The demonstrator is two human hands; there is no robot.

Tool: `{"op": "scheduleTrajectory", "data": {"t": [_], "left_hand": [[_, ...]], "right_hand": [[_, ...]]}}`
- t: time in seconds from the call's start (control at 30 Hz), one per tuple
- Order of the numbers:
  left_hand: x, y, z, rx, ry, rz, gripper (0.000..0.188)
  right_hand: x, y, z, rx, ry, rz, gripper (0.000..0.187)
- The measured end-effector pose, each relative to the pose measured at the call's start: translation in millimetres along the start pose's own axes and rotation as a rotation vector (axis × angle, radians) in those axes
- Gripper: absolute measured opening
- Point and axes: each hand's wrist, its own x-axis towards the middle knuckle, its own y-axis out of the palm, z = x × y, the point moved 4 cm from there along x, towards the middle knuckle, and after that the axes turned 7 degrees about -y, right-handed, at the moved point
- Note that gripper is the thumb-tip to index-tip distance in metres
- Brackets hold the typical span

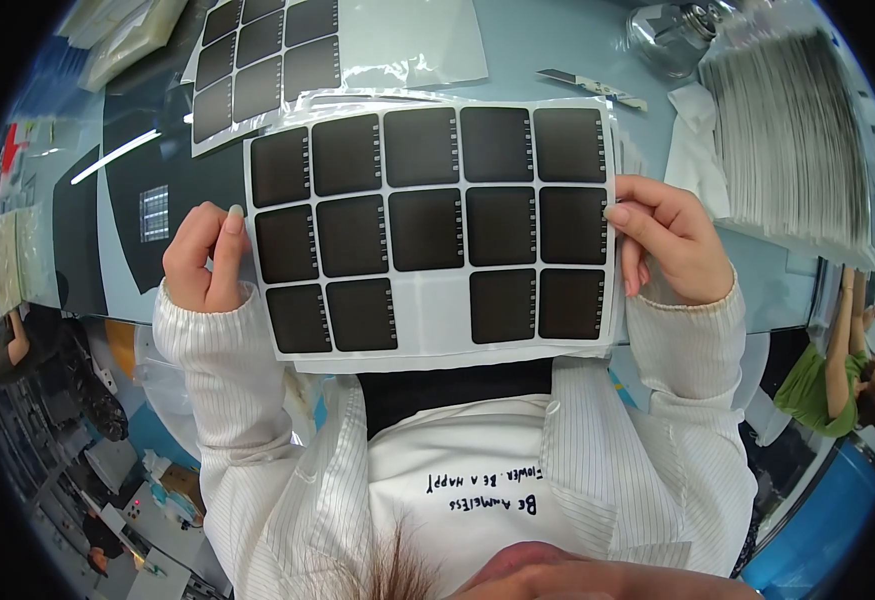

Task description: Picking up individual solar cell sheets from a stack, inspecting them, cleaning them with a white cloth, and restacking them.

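In a closed grip, a person's right hand (682,245) pinches the right edge of a white sheet (432,228) bearing rows of dark squares, while the left hand (204,262) appears to grip its left edge, fingertips partly hidden; the sheet is at the near side of the worktop (547,45). Dark panels (179,195) lie left, a second sheet (262,62) far left, a slim knife (594,89) and glass jar (667,42) far right, a thick paper stack (792,145) right

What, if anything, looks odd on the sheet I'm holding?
One thing: the white sheet has a bare gap in the middle of its bottom row. Every other position in the grid carries a black rounded square, so one seems missing.
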Motion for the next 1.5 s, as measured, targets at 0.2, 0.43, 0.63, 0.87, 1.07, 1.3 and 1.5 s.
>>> {"op": "scheduleTrajectory", "data": {"t": [0.2, 0.43, 0.63, 0.87, 1.07, 1.3, 1.5], "left_hand": [[1, -2, 5, 0.069, -0.019, 0.087, 0.023], [2, -7, 5, -0.113, 0.067, 0.222, 0.021], [-1, -8, 11, -0.255, 0.001, 0.327, 0.021], [-16, -18, 17, -0.419, 0.028, 0.381, 0.021], [-21, -20, 25, -0.578, 0.016, 0.386, 0.024], [-21, -13, 31, -0.771, -0.203, 0.367, 0.021], [-15, -12, 39, -0.756, -0.256, 0.355, 0.021]], "right_hand": [[-3, 6, 1, 0.004, 0.048, 0.019, 0.018], [-6, 5, 0, -0.016, 0.025, -0.004, 0.014], [-10, 11, 8, -0.053, 0.0, -0.051, 0.015], [-21, 14, 8, -0.014, 0.0, -0.053, 0.015], [-32, 15, 13, -0.047, -0.048, -0.061, 0.014], [-24, 6, 13, 0.148, -0.123, -0.119, 0.016], [-18, 5, 19, 0.179, -0.139, -0.16, 0.016]]}}
